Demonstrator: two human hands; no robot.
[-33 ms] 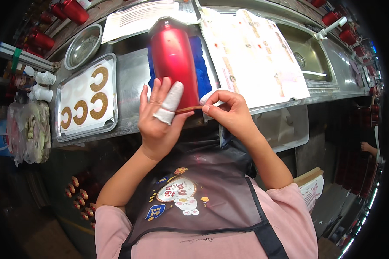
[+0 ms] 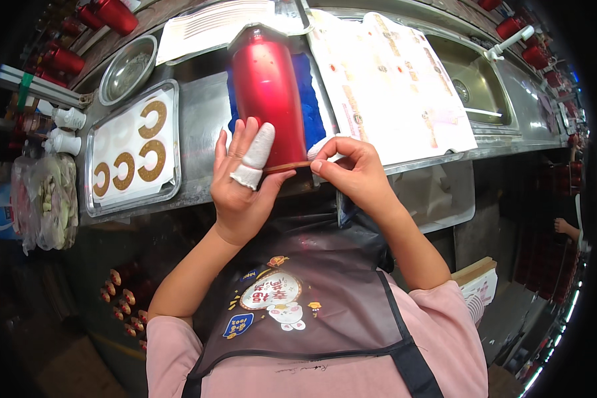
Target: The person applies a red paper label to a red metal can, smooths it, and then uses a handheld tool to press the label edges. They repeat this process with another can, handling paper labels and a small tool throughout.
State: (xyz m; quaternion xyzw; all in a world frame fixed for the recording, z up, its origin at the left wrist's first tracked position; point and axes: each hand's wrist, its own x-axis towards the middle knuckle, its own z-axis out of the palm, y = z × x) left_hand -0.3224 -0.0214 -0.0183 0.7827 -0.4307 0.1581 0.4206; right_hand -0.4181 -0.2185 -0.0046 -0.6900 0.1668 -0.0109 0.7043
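A glossy red bottle lies on a blue cloth, its near end toward me. My left hand rests against the bottle's left side with its fingers stretched out; a white finger cover wraps one of them. Along the bottle's near end runs a thin brown strip. My right hand pinches the strip's right end between thumb and forefinger, and white covering shows on a finger behind. My left thumb touches near the strip's other end.
On the left stands a tray with several gold C-shaped labels on white sheets. Beyond it sits a metal bowl. Large printed sheets cover the counter on the right, beside a sink.
My left hand has shifted very slightly left, its fingers still against the bottle. My right hand keeps its pinch at nearly the same spot.
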